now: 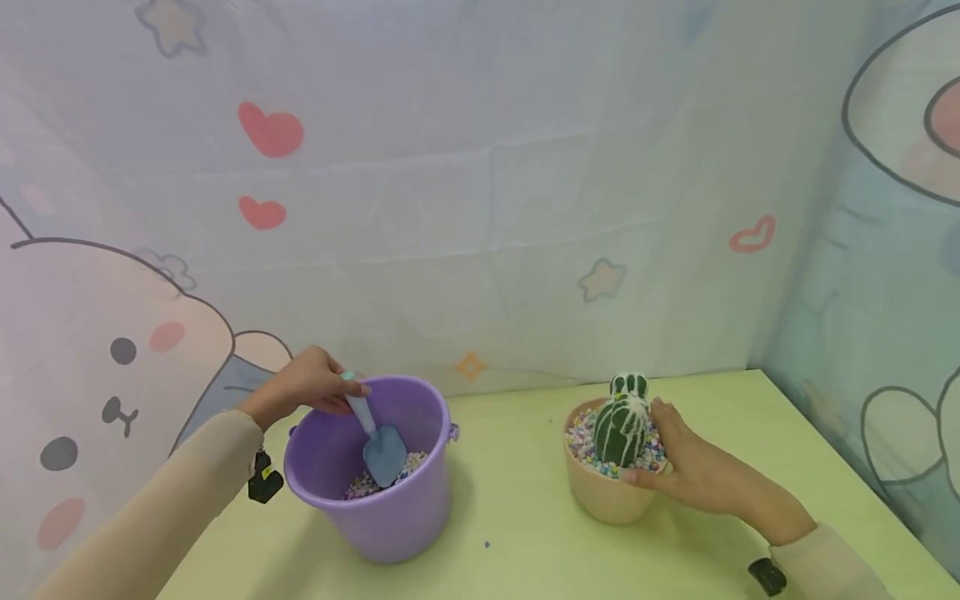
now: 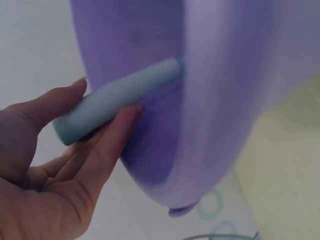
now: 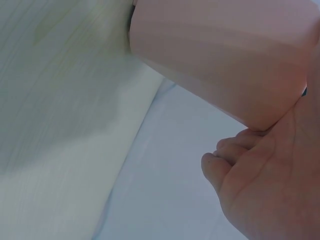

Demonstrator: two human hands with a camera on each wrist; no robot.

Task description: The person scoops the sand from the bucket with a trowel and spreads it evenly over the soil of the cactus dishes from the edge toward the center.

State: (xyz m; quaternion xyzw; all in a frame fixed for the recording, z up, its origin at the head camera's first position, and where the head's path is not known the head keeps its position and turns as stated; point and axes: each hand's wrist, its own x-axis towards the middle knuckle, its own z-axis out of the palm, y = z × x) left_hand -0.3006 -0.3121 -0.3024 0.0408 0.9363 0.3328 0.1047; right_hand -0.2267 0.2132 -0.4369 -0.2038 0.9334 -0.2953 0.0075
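My left hand pinches the pale handle of a small blue shovel between thumb and fingers. The shovel's blade points down inside a purple bucket, over small multicoloured pebbles at the bottom. On the right, my right hand grips the rim of a peach flower pot, thumb at the front and fingers towards the back. A green cactus with white stripes stands in the pot, surrounded by colourful pebbles. The right wrist view shows the pot's smooth side beside the palm.
Bucket and pot stand apart on a light yellow-green table. One small dark pebble lies on the tabletop between them. A printed cloth with hearts and stars hangs behind the table's back edge and along the right side.
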